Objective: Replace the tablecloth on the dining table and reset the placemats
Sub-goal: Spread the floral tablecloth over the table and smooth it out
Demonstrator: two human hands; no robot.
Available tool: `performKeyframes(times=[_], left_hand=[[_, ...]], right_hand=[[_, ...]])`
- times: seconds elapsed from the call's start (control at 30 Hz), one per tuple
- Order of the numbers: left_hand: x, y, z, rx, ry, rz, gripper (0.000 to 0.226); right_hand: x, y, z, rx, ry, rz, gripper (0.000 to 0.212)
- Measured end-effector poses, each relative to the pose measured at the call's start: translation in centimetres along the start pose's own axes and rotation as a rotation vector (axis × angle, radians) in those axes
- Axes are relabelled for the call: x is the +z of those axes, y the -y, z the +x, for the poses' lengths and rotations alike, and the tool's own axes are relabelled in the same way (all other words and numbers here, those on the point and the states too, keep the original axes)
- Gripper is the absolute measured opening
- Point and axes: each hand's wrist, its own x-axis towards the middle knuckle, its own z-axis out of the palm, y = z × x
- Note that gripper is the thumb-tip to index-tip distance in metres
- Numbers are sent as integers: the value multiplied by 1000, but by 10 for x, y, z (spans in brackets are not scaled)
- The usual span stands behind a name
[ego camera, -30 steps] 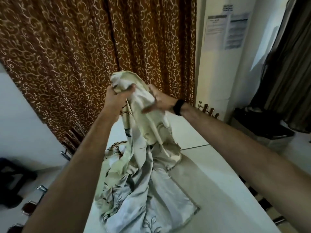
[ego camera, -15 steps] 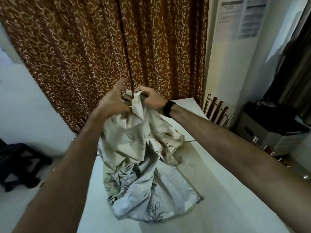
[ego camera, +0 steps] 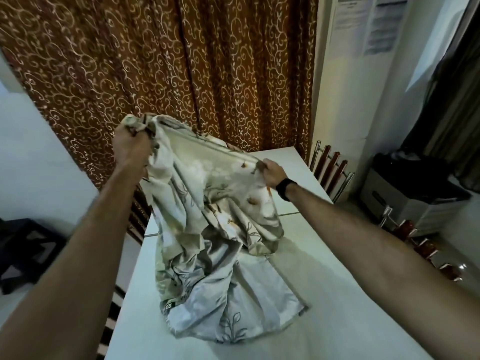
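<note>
Early stage: tablecloth (ego camera: 207, 229) not yet spread, no placemats in view.
My left hand (ego camera: 131, 148) grips a bunched corner, my right hand (ego camera: 272, 172) pinches the edge; the rest lies heaped on the bare counter (ego camera: 350, 307).

Two hands hold up a pale leaf-print tablecloth (ego camera: 207, 203) above a white desk (ego camera: 324, 294). The left hand (ego camera: 132, 149) grips a bunched corner; the right hand (ego camera: 272, 172) pinches an edge. Cloth hangs between them, its lower end pooled on the desk.
</note>
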Motion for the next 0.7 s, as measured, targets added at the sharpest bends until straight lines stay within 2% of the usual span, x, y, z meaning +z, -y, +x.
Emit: performKeyframes(times=[0.07, 0.1, 0.2, 0.23, 0.27, 0.3, 0.33, 0.37, 0.43, 0.47, 0.53, 0.57, 0.63, 0.7], left_hand=[[-6, 12, 5, -30, 26, 61, 14], [-4, 15, 4, -6, 137, 53, 24], [16, 14, -11, 34, 675, 79, 80], [25, 12, -19, 48, 816, 157, 82], [35, 10, -26, 76, 892, 246, 66], [44, 10, -30, 112, 871, 332, 41], [49, 8, -32, 154, 774, 380, 20], [52, 8, -31, 197, 646, 389, 9], [51, 5, -25, 220, 436, 292, 12], [48, 1, -22, 240, 369, 241, 16], [44, -9, -19, 225, 276, 144, 20], [43, -13, -18, 212, 241, 107, 18], [39, -20, -14, 217, 188, 109, 13], [27, -21, -7, 227, 103, 199, 19]], right_hand=[[-12, 27, -1, -89, 33, 170, 31], [-16, 47, -2, -153, 61, 233, 26], [-18, 104, -6, -323, 188, 336, 20], [-17, 119, -7, -384, 227, 337, 19], [-16, 129, -8, -433, 267, 345, 17], [-15, 134, -7, -457, 306, 359, 13], [-15, 134, -8, -457, 338, 354, 17], [-15, 130, -8, -442, 351, 319, 37], [-10, 106, -10, -386, 302, 91, 83], [-2, 90, -13, -372, 231, -99, 90], [20, 52, -20, -325, 144, -405, 71], [31, 36, -24, -258, 158, -455, 56], [46, 10, -29, -121, 147, -441, 37], [36, -5, -23, -2, -2, -278, 28]])
